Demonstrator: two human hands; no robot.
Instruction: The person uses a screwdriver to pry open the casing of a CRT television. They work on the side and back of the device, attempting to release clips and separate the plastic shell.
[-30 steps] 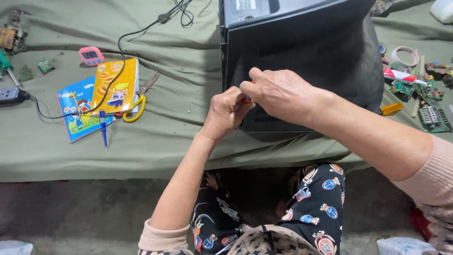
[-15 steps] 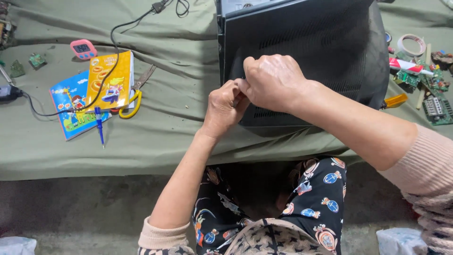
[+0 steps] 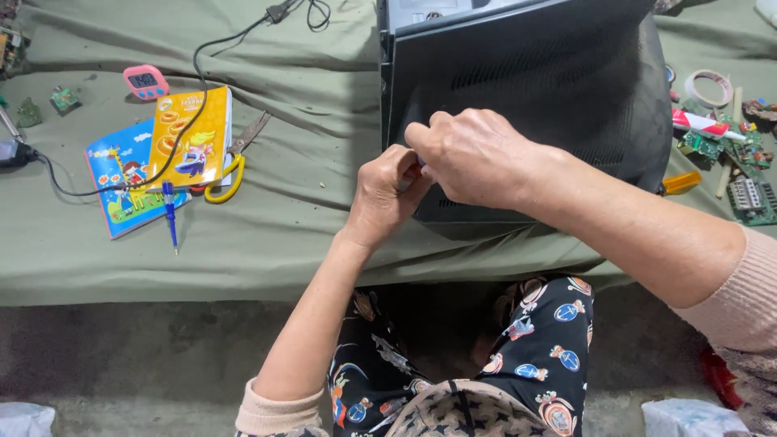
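A low work surface covered with an olive-green cloth (image 3: 267, 243) fills the upper part of the view, its fabric creased and lightly soiled, its front edge hanging down in a shallow fold. Below it lies a grey, rough concrete floor (image 3: 146, 356), stained in patches. The light is even and soft, casting only faint shadows.

We see a small pink rounded timer with a dark rectangular screen (image 3: 146, 81) on the green-clothed tabletop (image 3: 267, 235), far left | just below it a yellow-orange booklet-like flat pack (image 3: 191, 137) overlapping a blue illustrated one (image 3: 121, 182) | a white label panel (image 3: 421, 11) atop the black casing, at the top edge.
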